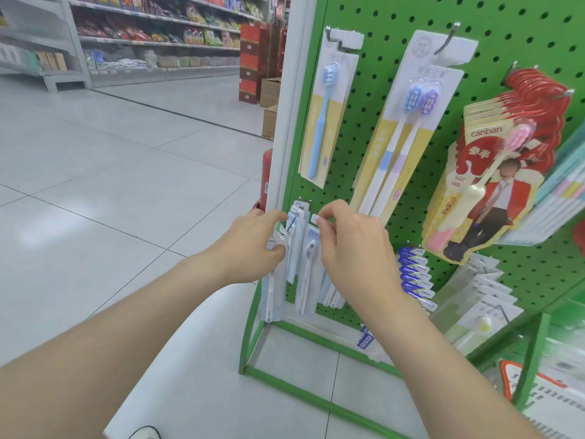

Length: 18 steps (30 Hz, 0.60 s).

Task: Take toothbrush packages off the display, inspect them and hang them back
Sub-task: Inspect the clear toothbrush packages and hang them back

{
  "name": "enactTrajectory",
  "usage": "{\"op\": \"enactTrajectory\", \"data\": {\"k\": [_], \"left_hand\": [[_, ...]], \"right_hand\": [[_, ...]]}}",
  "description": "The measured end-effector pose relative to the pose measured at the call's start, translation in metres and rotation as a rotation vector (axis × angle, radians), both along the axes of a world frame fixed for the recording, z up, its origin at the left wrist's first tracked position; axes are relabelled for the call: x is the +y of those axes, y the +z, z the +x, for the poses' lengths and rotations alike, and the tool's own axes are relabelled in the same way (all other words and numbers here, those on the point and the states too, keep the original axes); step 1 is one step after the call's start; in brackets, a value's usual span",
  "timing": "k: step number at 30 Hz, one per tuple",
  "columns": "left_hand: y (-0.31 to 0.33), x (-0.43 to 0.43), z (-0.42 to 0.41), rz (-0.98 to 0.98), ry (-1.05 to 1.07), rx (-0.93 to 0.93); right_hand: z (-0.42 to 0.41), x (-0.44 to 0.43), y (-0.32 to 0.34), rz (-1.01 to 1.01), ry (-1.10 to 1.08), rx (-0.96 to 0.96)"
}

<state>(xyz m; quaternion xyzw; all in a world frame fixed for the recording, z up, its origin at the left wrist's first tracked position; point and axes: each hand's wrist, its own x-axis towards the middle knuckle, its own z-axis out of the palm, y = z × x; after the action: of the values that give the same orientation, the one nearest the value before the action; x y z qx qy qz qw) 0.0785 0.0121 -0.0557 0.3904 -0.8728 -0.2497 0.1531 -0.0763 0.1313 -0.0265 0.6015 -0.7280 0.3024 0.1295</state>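
Head view: left hand (253,245) grips hanging packages (292,248); right hand (351,245) pinches white package (308,267) tab.

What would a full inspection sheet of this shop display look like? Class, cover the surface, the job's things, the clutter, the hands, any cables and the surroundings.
Surface: green pegboard, upright on a green frame.
Job's things: white toothbrush packages hang on low hooks at the board's left edge; higher up hang a blue toothbrush pack and a twin pack.
Clutter: red packs crowded on one hook; blue-topped packs lower down.
Hands: left hand grips packages at the edge; right hand pinches the top tab of one package.
Cables: nothing seen.
Surroundings: tiled floor, stocked shelves, cardboard boxes.
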Motion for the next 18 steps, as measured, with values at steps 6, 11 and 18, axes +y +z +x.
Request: {"op": "enactTrajectory", "data": {"k": [6, 11, 18], "left_hand": [[0.025, 0.031, -0.003, -0.016, -0.05, 0.372], [0.036, 0.052, -0.004, 0.393, -0.191, 0.584], [0.035, 0.053, -0.007, 0.534, -0.047, 0.727]], "right_hand": [[-0.005, 0.019, 0.006, -0.205, 0.174, -0.317], [-0.007, 0.029, 0.01, -0.244, 0.218, -0.569], [-0.014, 0.031, 0.01, -0.038, 0.121, -0.753]]}}
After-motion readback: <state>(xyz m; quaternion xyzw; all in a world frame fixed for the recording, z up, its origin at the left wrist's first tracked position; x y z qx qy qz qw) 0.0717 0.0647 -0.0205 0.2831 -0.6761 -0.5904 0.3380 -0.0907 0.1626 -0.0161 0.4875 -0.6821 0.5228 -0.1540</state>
